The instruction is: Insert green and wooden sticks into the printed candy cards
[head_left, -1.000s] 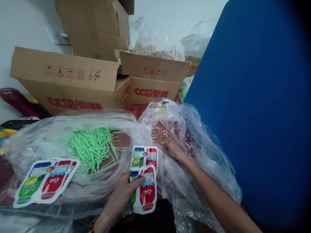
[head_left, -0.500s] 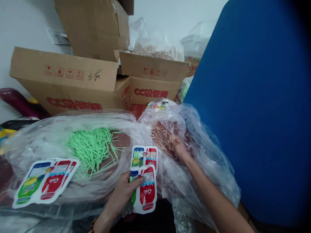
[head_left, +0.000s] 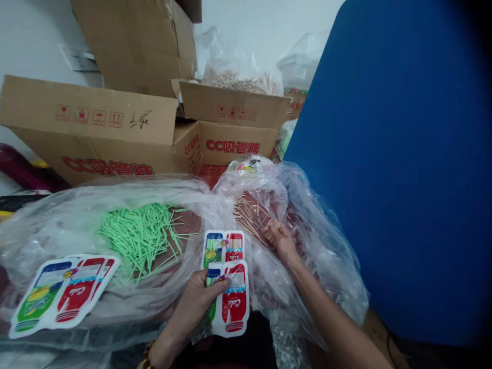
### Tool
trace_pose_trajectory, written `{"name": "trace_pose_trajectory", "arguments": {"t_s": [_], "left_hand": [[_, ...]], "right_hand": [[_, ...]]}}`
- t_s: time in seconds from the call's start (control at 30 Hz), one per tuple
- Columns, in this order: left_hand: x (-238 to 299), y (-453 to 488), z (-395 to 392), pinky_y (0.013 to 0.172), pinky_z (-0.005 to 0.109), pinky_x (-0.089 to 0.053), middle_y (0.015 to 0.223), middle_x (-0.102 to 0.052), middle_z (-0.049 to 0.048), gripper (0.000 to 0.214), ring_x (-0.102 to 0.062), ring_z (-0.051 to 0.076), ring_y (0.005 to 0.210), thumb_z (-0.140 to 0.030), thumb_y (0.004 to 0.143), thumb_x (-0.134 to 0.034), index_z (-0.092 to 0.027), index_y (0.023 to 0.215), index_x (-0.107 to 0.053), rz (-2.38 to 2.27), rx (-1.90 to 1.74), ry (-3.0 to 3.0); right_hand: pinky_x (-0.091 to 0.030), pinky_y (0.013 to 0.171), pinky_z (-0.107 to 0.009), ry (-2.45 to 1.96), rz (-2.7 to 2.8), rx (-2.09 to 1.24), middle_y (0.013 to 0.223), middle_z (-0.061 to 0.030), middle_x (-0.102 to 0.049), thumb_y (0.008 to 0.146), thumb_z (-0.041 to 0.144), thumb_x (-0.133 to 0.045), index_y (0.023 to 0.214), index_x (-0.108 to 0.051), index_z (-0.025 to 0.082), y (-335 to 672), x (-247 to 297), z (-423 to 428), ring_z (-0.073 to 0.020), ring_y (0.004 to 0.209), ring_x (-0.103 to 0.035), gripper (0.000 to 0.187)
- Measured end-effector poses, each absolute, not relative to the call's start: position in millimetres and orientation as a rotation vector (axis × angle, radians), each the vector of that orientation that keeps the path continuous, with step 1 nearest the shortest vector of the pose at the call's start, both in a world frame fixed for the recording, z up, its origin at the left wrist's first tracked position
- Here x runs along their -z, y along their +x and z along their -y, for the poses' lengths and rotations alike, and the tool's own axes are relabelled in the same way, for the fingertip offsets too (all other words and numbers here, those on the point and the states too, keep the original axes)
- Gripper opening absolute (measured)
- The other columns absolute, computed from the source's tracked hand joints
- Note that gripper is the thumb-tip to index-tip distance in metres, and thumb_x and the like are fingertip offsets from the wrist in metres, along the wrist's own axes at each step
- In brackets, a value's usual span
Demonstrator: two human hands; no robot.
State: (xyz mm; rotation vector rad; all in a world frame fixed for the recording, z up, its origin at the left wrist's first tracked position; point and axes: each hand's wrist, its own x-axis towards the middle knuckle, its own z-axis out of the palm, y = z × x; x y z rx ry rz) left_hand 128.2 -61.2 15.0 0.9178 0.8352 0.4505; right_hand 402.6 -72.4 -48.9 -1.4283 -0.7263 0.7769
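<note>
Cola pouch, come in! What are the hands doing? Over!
Left hand gripping Cola pouch. Right hand at tan stick pile, pinching some. Possible snag: clear plastic bunched around pile.

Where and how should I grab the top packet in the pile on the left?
Pinch the top packet by its left edge, coming from the near left. It looks thin and lies nearly flat, and the packets beneath peek out along its right side, so the left edge seems easier to catch alone.
</note>
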Motion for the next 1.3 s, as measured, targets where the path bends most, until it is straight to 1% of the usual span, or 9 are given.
{"name": "trace_pose_trajectory", "arguments": {"t_s": [0.17, 0.33, 0.47, 0.67, 0.83, 0.9, 1.07, 1.2, 1.3], "left_hand": [[-21, 138, 54, 0.069, 0.03, -0.053, 0.088, -0.076, 0.0107, 0.028, -0.069, 0.023, 0.075, -0.032, 0.071, -0.076, -0.011, 0.089, -0.075, -0.727, -0.398, 1.028], [-27, 142, 50, 0.067, 0.027, -0.051, 0.081, -0.076, 0.008, 0.021, -0.067, 0.019, 0.068, -0.028, 0.072, -0.075, -0.011, 0.085, -0.075, -0.632, -0.383, 1.075], [-32, 140, 50, 0.07, 0.026, -0.049, 0.08, -0.075, 0.0062, 0.017, -0.066, 0.017, 0.069, -0.024, 0.07, -0.077, -0.012, 0.083, -0.075, -0.584, -0.396, 1.041], [-32, 138, 50, 0.064, 0.024, -0.048, 0.076, -0.073, 0.0048, 0.018, -0.063, 0.015, 0.065, -0.023, 0.067, -0.079, -0.012, 0.08, -0.074, -0.594, -0.437, 0.97], [-27, 137, 48, 0.065, 0.024, -0.049, 0.077, -0.072, 0.0045, 0.018, -0.062, 0.014, 0.065, -0.024, 0.068, -0.08, -0.011, 0.079, -0.072, -0.571, -0.455, 0.963], [-27, 136, 47, 0.065, 0.024, -0.049, 0.078, -0.072, 0.0047, 0.019, -0.062, 0.014, 0.065, -0.024, 0.069, -0.079, -0.011, 0.08, -0.072, -0.579, -0.451, 0.994], [-30, 139, 41, 0.07, 0.025, -0.05, 0.083, -0.074, 0.0039, 0.023, -0.065, 0.014, 0.071, -0.023, 0.069, -0.079, -0.012, 0.087, -0.072, -0.599, -0.517, 1.062], [-30, 139, 36, 0.07, 0.025, -0.051, 0.085, -0.075, 0.0045, 0.024, -0.066, 0.015, 0.073, -0.024, 0.07, -0.079, -0.013, 0.09, -0.072, -0.598, -0.519, 1.106], [-28, 139, 33, 0.072, 0.025, -0.051, 0.086, -0.075, 0.0044, 0.023, -0.066, 0.015, 0.073, -0.024, 0.072, -0.078, -0.013, 0.09, -0.072, -0.598, -0.545, 1.124]], "right_hand": [[-0.05, 0.082, -0.039, -1.043, 0.636, -0.826, 0.087, -0.0016, -0.063, 0.079, 0.041, -0.061, 0.095, -0.051, 0.027, 384, -11, 83, -0.0218, 0.087, -0.065, 0.023], [-0.051, 0.086, -0.041, -0.922, 0.645, -0.897, 0.079, -0.0005, -0.062, 0.084, 0.038, -0.056, 0.095, -0.049, 0.028, 329, -53, 96, -0.0216, 0.085, -0.067, 0.016], [-0.05, 0.089, -0.042, -0.874, 0.657, -0.976, 0.077, 0.0009, -0.063, 0.085, 0.039, -0.055, 0.094, -0.048, 0.028, 298, -58, 97, -0.0204, 0.078, -0.069, 0.016], [-0.054, 0.073, -0.034, -0.83, 0.512, -1.062, 0.077, 0.0011, -0.065, 0.084, 0.037, -0.06, 0.094, -0.052, 0.026, 281, -54, 99, -0.0194, 0.074, -0.068, 0.017], [-0.053, 0.074, -0.033, -0.792, 0.49, -1.09, 0.076, 0.0011, -0.067, 0.085, 0.033, -0.062, 0.097, -0.056, 0.023, 280, -51, 107, -0.0185, 0.076, -0.067, 0.016], [-0.053, 0.078, -0.033, -0.82, 0.535, -1.099, 0.082, -0.0008, -0.069, 0.087, 0.032, -0.06, 0.096, -0.058, 0.023, 281, -49, 110, -0.0191, 0.083, -0.067, 0.014], [-0.05, 0.087, -0.035, -0.96, 0.812, -1.23, 0.12, -0.0049, -0.064, 0.085, 0.031, -0.062, 0.097, -0.063, 0.022, 289, -50, 111, -0.0206, 0.101, -0.063, 0.015], [-0.049, 0.093, -0.037, -1.116, 1.0, -1.097, 0.122, -0.0042, -0.063, 0.089, 0.035, -0.056, 0.117, -0.058, 0.027, 299, -53, 108, -0.0206, 0.105, -0.062, 0.03], [-0.043, 0.101, -0.038, -1.273, 1.295, -0.936, 0.125, -0.0051, -0.062, 0.093, 0.037, -0.048, 0.12, -0.06, 0.027, 306, -56, 109, -0.0211, 0.114, -0.058, 0.031]]}}
